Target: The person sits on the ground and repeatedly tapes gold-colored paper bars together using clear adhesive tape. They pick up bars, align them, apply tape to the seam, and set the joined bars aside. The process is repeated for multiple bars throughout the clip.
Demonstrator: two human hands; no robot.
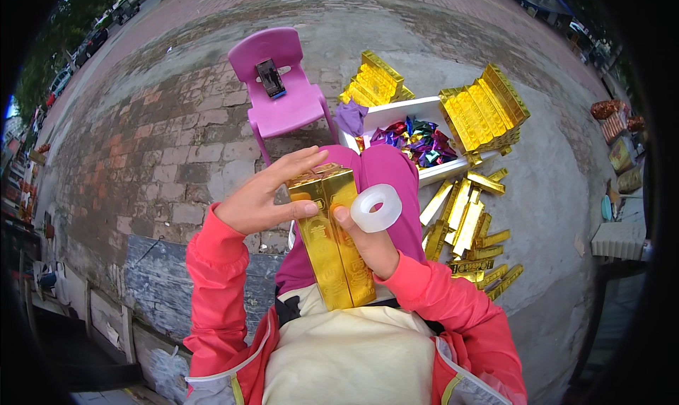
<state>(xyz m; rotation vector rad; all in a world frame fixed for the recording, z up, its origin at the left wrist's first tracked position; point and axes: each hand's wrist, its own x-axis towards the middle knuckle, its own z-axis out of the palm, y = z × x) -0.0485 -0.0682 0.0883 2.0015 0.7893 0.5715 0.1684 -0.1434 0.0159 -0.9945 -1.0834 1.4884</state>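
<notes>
Two shiny gold paper bars (327, 253) lie side by side on my lap, their near ends against my shirt. My left hand (265, 189) is closed around their far left part, thumb on the upper face and fingers reaching over the far end. My right hand (369, 246) grips from the right, its thumb pressed on the right bar. A roll of clear tape (359, 218) is at the same hand, beside the bars. The other right fingers are hidden, so how they hold the roll is unclear.
Ahead stands a white box (407, 112) of crumpled coloured foil, with stacked gold bars (484, 108) at its right and another gold stack (375, 80) behind. Loose gold bars (463, 218) lie on the ground at right. A pink chair (283, 112) holds a phone (270, 78).
</notes>
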